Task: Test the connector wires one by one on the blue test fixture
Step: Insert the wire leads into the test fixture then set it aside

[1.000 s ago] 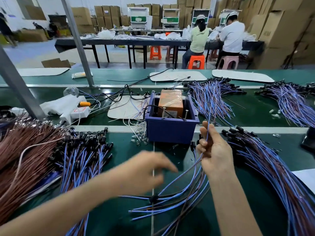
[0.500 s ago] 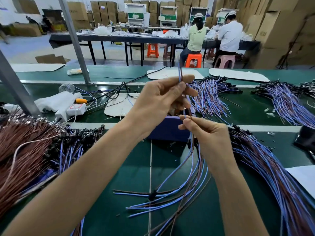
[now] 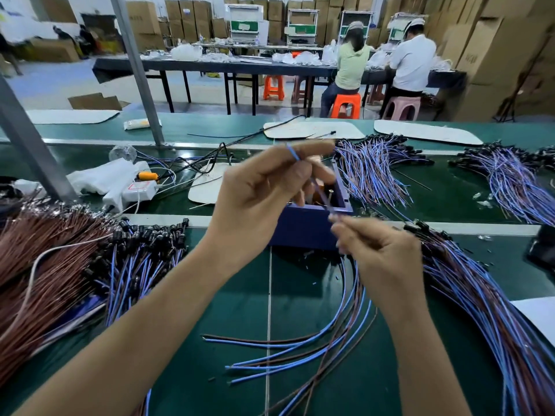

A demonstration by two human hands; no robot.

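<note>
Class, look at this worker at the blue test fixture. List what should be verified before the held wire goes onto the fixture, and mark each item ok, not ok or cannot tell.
1. One wire singled out: a single wire stretches between the two hands. Ok.
2. Grip: the left hand pinches its upper part and the right hand pinches its lower part. Ok.
3. Position: in this view the wire crosses over the blue test fixture. Ok.
4. Contact with the fixture's pin: the wire is blurred there. Cannot tell.
5. Fixture interior free: mostly hidden behind the left hand. Cannot tell.
</note>
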